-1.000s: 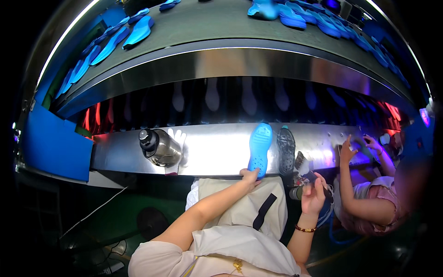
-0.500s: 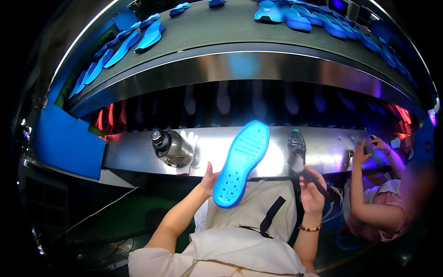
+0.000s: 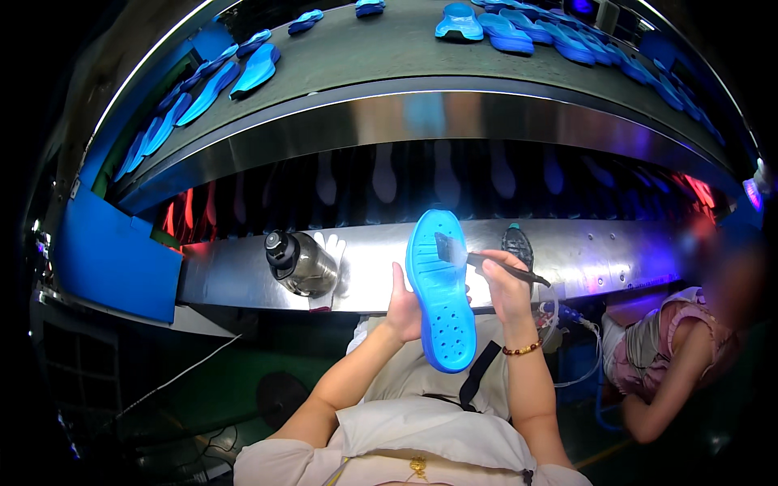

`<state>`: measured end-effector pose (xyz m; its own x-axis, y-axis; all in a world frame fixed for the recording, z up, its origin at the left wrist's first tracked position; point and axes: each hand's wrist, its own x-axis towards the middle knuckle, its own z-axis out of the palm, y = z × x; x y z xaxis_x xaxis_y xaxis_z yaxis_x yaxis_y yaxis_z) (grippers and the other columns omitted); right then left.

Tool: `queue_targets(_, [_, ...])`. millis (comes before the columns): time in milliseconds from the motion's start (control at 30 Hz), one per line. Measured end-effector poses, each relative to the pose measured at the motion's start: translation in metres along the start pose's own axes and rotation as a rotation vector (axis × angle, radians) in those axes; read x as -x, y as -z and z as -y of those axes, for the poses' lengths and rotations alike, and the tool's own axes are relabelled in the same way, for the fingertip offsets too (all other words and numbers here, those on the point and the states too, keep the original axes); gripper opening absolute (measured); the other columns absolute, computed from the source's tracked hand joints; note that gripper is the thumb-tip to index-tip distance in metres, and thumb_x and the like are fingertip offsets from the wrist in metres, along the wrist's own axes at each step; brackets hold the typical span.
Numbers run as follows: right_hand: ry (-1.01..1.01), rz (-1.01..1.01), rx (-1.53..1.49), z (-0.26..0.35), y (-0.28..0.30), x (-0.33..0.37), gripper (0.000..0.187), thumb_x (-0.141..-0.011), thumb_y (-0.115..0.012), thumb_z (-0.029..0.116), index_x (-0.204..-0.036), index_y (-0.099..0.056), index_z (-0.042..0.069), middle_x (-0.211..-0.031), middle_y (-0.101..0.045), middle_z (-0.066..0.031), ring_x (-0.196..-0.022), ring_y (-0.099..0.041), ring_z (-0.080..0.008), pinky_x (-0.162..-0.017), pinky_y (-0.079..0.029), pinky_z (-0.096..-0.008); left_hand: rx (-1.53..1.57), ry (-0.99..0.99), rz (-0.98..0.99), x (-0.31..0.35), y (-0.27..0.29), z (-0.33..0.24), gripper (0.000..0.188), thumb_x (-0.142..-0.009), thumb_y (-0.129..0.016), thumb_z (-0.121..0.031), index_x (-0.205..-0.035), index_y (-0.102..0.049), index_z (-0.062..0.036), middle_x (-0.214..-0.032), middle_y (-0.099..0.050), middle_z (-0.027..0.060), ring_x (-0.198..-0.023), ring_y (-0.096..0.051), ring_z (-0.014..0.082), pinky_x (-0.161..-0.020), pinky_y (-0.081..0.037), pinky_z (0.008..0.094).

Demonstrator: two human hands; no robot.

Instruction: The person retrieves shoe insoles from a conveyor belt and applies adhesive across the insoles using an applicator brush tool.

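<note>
A bright blue shoe sole is held up in front of me, its heel end toward my lap and its hollowed inner face showing holes and ridges. My left hand grips it along its left edge, thumb up and the other fingers behind it. In my right hand is a flat brush with a dark handle, pinched between thumb and fingers. The brush's bristles touch the ridged forefoot of the sole. Beyond my right hand a dark sole-shaped tray lies on the metal ledge, partly hidden.
A dark bottle stands on the metal ledge at left, with a white glove beside it. Several blue soles lie on the green conveyor belt behind. A co-worker sits at the right.
The brush has moved from beside the tray, up and left onto the sole. The sole has been turned more upright and shifted slightly right. The co-worker's hands have left the ledge; belt soles have shifted left.
</note>
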<state>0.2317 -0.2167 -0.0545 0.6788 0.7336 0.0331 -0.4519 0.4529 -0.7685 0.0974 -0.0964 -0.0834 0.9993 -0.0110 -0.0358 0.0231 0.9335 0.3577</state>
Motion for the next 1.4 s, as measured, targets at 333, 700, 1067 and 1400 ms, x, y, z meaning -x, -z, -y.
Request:
queue_targets(333, [0.249,-0.042,0.719,0.006,-0.041,-0.015,0.013,-0.076,-0.061,0.003,-0.088,-0.063,-0.002,-0.081,-0.065,-0.0086,-0.07,-0.06,-0.0135,-0.064,-0.047,-0.0237,-0.137,-0.114,-0.27,-0.009,-0.003,0.014,0.088,-0.077,-0.008,-0.073,-0.134,-0.026,-0.0083,-0.128,-0.041,0.0148,-0.118,-0.041,0.0282,-0.099,-0.032,0.0415])
queue_targets(700, [0.023,0.496,0.962,0.041,-0.036,0.045,0.017,-0.07,-0.066,0.011,-0.085,-0.066,0.002,-0.073,-0.064,-0.0098,-0.065,-0.062,-0.0161,-0.062,-0.048,-0.0267,-0.147,-0.115,-0.204,0.009,-0.004,-0.022,0.097,-0.072,-0.007,-0.079,-0.126,-0.038,-0.0052,-0.112,-0.052,0.0176,-0.102,-0.052,0.0318,-0.091,-0.04,0.0481])
queue_targets(1067, [0.17,0.565,0.602,0.061,-0.05,0.028,0.018,-0.071,-0.068,0.004,-0.088,-0.065,-0.002,-0.081,-0.065,-0.0103,-0.077,-0.061,-0.0153,-0.068,-0.048,-0.0256,-0.036,-0.186,-0.289,0.007,-0.058,-0.011,0.085,-0.078,-0.014,-0.073,-0.128,-0.037,-0.008,-0.117,-0.05,0.0156,-0.1,-0.054,0.0284,-0.089,-0.043,0.0425])
queue_targets(1400, [0.139,0.482,0.576,0.069,-0.042,0.036,0.019,-0.068,-0.068,0.001,-0.087,-0.065,-0.001,-0.087,-0.065,-0.0126,-0.08,-0.063,-0.0213,-0.074,-0.048,-0.0289,-0.435,-0.355,-0.175,0.001,-0.068,-0.023,0.095,-0.074,-0.001,-0.075,-0.121,-0.042,-0.0034,-0.101,-0.057,0.0186,-0.088,-0.059,0.0276,-0.079,-0.048,0.039])
